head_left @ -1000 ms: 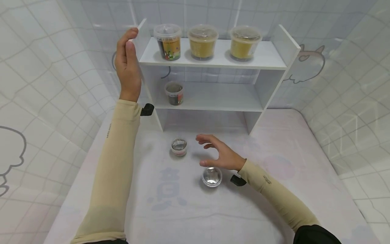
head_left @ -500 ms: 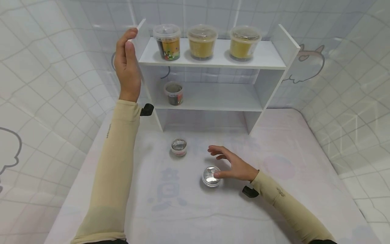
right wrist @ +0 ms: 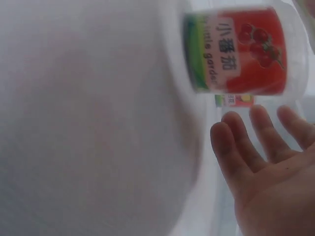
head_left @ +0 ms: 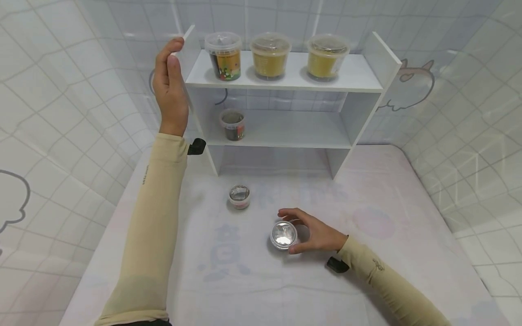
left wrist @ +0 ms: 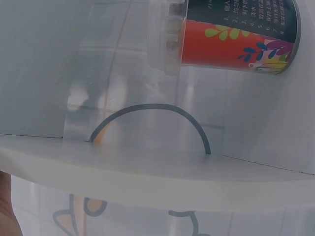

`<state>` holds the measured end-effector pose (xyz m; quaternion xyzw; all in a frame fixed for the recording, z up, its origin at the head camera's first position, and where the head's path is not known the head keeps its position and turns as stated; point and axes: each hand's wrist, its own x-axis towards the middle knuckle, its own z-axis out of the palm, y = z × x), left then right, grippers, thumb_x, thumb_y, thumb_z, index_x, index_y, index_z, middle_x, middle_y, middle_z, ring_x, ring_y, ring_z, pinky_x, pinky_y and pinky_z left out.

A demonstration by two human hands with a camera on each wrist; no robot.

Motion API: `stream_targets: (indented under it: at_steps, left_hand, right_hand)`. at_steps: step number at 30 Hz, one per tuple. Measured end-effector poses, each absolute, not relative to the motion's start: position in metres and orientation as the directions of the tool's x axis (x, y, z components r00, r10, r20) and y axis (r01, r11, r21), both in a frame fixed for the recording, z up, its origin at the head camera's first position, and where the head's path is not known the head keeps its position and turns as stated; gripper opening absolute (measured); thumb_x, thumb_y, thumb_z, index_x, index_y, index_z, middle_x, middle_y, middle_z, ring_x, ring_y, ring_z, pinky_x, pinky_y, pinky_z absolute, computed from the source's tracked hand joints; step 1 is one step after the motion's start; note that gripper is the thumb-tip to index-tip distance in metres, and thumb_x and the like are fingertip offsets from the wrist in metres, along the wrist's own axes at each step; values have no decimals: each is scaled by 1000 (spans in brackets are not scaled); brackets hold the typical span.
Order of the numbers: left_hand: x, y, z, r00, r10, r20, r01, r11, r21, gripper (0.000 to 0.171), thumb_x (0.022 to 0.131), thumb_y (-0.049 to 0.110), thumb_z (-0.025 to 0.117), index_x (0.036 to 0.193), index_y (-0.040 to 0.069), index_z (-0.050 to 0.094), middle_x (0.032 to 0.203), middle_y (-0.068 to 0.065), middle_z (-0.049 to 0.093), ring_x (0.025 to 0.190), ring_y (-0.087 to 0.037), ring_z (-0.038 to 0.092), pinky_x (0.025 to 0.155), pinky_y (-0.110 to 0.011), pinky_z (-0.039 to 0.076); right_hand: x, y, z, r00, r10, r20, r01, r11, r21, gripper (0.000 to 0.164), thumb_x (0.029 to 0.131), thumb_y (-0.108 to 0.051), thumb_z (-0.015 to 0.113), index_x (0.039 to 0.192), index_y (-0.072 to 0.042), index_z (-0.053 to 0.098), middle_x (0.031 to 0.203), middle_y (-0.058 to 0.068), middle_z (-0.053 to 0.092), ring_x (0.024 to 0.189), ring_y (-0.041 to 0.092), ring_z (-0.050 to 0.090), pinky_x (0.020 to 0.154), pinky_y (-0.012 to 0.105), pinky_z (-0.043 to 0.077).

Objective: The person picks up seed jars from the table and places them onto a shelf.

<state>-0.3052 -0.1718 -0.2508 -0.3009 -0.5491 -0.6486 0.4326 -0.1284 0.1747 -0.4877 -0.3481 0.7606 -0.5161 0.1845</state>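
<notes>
My left hand [head_left: 171,86] is raised at the upper left side panel [head_left: 193,54] of a white shelf, its fingertips at the panel's edge. In the left wrist view only a sliver of that hand [left wrist: 7,211] shows, beyond the panel. On the table, my right hand [head_left: 316,233] spreads around the right side of a small lidded plastic cup [head_left: 283,235], thumb near its front and fingers behind it. The right wrist view shows the cup's red label with tomatoes [right wrist: 261,49] and the relaxed fingers [right wrist: 231,147] beside it.
A second small cup [head_left: 239,197] stands to the left, in front of the shelf. On the top board [head_left: 299,68] are one dark-and-orange cup [head_left: 224,56] and two yellow cups [head_left: 271,56]. One dark cup [head_left: 234,125] sits on the middle board's left end.
My right hand has moved right and toward me, passed over the cup's lid, and come down around its right side. The left hand and the cups have stayed in place.
</notes>
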Motion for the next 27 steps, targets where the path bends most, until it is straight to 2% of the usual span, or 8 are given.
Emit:
stream_targets:
  at_steps: [4,7,15,27]
  left_hand:
    - [-306,-172,-251,-444,-225,867,892,-16,453,37,105,-12,31,119,-2,63,131,-13,62,133,-23,49,120,-36,30]
    - [-306,-172,-251,-444,-223,868,891,-11,453,36,105,-11,31,120,-1,63,132,-13,62,133,-22,49,120,-36,30]
    - [-305,-173,-251,-443,-223,868,891,-4,454,36,105,-12,32,120,-2,63,132,-14,61,133,-22,49,120,-36,30]
    - [-303,-172,-250,-448,-224,865,890,-17,456,36,105,-11,31,120,-2,63,132,-16,61,133,-23,49,120,-36,30]
  right_hand:
    - [-127,172,-492,-670,-735,100,-366,210,-907,93,78,-15,91,154,-10,37,152,13,46,137,24,47,114,38,40]
    - [-128,171,-494,-660,-741,121,-384,196,-902,90,78,-15,91,152,-9,40,150,13,48,137,24,47,113,36,41]
    - [-127,171,-497,-689,-721,77,-339,227,-913,84,77,-17,91,147,-10,46,140,-5,56,130,19,53,110,37,44]
    - [-127,171,-499,-699,-711,75,-319,216,-923,80,78,-17,91,145,-12,48,137,-5,56,129,20,54,110,38,44]
